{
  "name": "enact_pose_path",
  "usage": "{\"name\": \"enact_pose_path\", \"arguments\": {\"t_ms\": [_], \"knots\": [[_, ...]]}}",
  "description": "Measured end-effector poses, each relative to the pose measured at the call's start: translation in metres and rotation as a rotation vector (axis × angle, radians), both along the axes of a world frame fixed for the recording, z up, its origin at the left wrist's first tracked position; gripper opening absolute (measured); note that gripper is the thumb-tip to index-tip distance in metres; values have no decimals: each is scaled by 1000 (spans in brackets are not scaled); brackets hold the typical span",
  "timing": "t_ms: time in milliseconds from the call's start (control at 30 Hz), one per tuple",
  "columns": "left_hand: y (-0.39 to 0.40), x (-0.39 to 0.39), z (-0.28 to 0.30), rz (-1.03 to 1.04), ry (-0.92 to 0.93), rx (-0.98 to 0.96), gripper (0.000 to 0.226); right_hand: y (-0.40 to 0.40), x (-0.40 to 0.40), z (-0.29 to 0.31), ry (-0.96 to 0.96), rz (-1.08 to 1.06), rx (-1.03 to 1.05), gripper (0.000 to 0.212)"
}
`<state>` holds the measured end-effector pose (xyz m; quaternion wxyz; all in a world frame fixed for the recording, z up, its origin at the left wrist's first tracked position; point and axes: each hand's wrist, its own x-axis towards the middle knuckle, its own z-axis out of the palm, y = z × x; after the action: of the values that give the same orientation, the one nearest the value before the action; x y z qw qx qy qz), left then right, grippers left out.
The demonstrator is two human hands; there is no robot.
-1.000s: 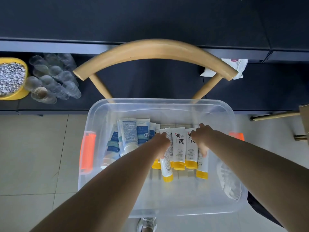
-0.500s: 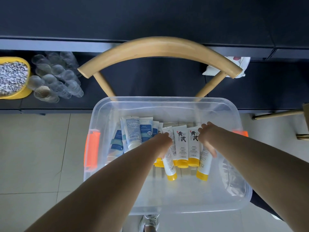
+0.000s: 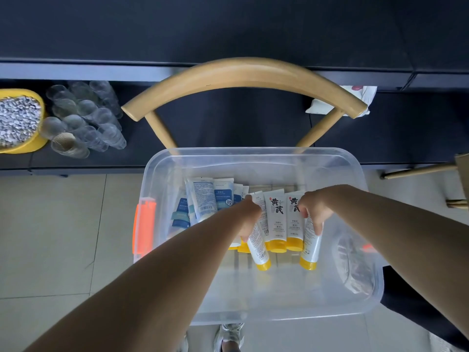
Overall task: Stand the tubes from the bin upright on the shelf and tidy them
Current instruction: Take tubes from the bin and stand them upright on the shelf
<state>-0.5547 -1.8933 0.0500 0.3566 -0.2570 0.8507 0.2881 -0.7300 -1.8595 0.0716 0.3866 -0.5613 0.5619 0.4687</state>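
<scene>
A clear plastic bin (image 3: 284, 154) with orange latches stands on a wooden chair. Inside lie several white tubes with yellow caps (image 3: 275, 219) and, to their left, several white-and-blue tubes (image 3: 203, 196). Both my hands reach down into the bin. My left hand (image 3: 250, 219) grips a yellow-capped tube (image 3: 258, 247) that slants toward me. My right hand (image 3: 313, 212) curls its fingers round the rightmost yellow-capped tube (image 3: 311, 247). The dark shelf (image 3: 228, 115) runs behind the chair.
The chair's curved wooden backrest (image 3: 243, 74) arches between the bin and the shelf. On the shelf at left stand several clear cups (image 3: 83, 118) and a yellow bowl of pale bits (image 3: 17, 120); a white packet (image 3: 355, 99) lies at right. A crumpled plastic bag (image 3: 355, 265) sits in the bin's right end.
Both hands have closed lower on their tubes, and the two gripped tubes have slid toward me out of the row.
</scene>
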Motion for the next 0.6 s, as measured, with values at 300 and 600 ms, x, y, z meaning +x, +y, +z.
{"name": "enact_pose_path", "arguments": {"t_ms": [300, 600], "knots": [[5, 3, -6, 309, 150, 134, 59, 7, -5, 1, 15, -271, -227, 71], [-3, 24, 48, 572, 386, 115, 37, 45, -2, 47, -55, -474, -462, 29]]}}
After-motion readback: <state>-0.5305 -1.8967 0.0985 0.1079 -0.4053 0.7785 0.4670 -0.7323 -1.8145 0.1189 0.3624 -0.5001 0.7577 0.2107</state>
